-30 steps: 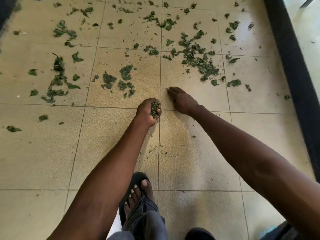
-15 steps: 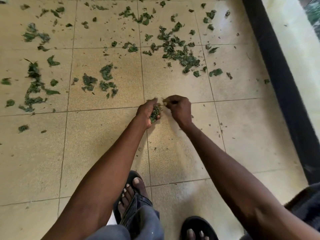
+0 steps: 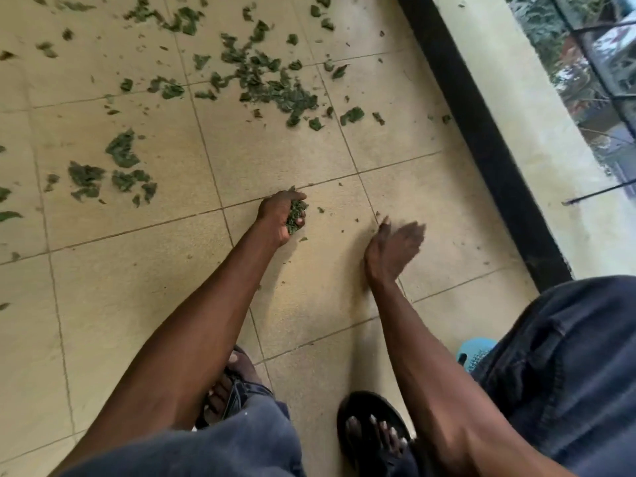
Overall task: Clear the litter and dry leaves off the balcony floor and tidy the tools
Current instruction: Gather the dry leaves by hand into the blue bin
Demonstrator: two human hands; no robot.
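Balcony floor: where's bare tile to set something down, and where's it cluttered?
Bare tiles lie left of the left hand, nearer the feet. Another free patch lies between the leaf pile and the black kerb. Upper left is crowded with scattered leaves.

Leaves (image 3: 272, 87) lie scattered on the tiled floor (image 3: 130, 270) across the upper left and upper middle. At centre the left hand (image 3: 280, 215) grips a clump, the right hand (image 3: 392, 246) just beside it, at its right. A kerb (image 3: 481, 139) runs down the upper right.
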